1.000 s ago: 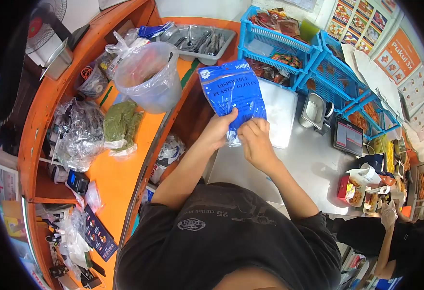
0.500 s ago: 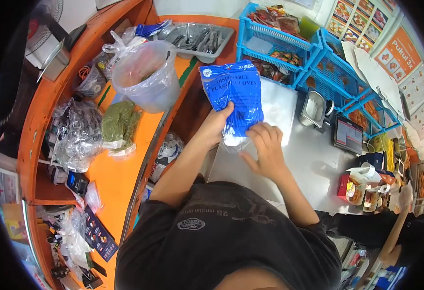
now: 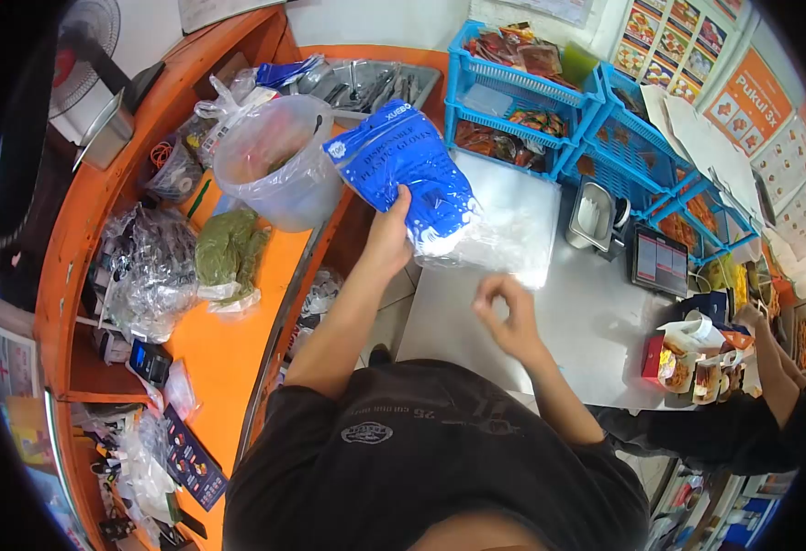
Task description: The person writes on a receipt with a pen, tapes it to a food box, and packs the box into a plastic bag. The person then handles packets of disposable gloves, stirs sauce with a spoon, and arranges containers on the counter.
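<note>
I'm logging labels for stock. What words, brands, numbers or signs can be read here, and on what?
"XUEBO": blue pack
"DISPOSABLE PLASTIC GLOVES": same pack
"Pukul 3x": orange poster
"25": black shirt
Red "+": pale sign, left edge
Too small or blurred: dark menu card, tablet screen, wall menu, remaining shirt lettering

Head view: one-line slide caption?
Left hand grips a blue plastic packet of disposable gloves; curled right hand hovers over a silver metal counter.
</note>
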Action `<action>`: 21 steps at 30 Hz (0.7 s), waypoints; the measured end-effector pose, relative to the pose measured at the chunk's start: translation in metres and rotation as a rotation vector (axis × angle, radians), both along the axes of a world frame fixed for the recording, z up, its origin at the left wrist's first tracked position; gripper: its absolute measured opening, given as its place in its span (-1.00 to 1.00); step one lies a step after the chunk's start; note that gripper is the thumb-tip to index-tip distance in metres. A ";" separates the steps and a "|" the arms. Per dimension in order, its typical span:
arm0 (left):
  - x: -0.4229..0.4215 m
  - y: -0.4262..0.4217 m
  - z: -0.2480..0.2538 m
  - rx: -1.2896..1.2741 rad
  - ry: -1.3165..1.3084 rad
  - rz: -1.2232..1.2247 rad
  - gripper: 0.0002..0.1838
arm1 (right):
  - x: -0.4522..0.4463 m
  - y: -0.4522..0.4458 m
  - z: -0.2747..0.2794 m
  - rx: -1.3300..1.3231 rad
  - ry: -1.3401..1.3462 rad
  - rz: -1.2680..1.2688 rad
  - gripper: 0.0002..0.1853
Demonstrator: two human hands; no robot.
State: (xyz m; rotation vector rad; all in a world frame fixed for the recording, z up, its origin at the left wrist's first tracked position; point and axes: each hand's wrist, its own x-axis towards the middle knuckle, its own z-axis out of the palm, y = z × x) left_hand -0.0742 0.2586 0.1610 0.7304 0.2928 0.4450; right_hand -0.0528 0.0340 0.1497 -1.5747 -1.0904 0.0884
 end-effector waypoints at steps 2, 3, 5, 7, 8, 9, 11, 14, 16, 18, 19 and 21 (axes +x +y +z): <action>0.000 -0.011 -0.005 -0.065 -0.044 -0.016 -0.56 | 0.000 0.028 0.019 0.151 0.341 -0.130 -0.90; -0.001 -0.015 -0.006 -0.097 -0.071 -0.022 -0.55 | -0.001 0.036 0.025 0.230 0.506 -0.193 -0.90; -0.002 -0.018 -0.009 -0.116 -0.108 -0.045 -0.52 | 0.004 0.042 0.014 0.096 0.625 -0.163 -0.87; -0.006 -0.017 -0.015 -0.165 -0.113 -0.069 -0.50 | 0.008 0.050 -0.001 0.037 0.655 -0.135 -0.84; -0.008 -0.017 -0.017 -0.154 -0.108 -0.091 -0.48 | 0.011 0.055 -0.007 0.046 0.623 -0.124 -0.83; -0.010 -0.018 -0.020 -0.127 -0.080 -0.071 -0.48 | 0.011 0.059 -0.010 0.053 0.589 -0.115 -0.81; -0.010 -0.023 -0.026 -0.068 -0.036 -0.043 -0.49 | 0.007 0.067 -0.012 0.157 0.677 -0.082 -0.79; -0.012 -0.025 -0.038 0.050 -0.084 -0.023 -0.52 | 0.013 0.068 -0.009 0.213 0.812 -0.046 -0.74; -0.016 -0.025 -0.043 0.214 -0.023 -0.065 -0.52 | 0.018 0.070 -0.027 0.145 0.909 -0.101 -0.72; -0.021 -0.026 -0.058 0.525 0.141 -0.123 -0.52 | 0.030 0.078 -0.061 0.216 1.023 -0.192 -0.75; -0.021 -0.023 -0.065 0.287 0.074 -0.094 -0.52 | 0.032 0.083 -0.053 0.252 1.078 -0.235 -0.76; -0.013 -0.006 -0.071 -0.177 -0.073 -0.037 -0.51 | 0.033 0.078 -0.026 0.062 1.144 -0.310 -0.78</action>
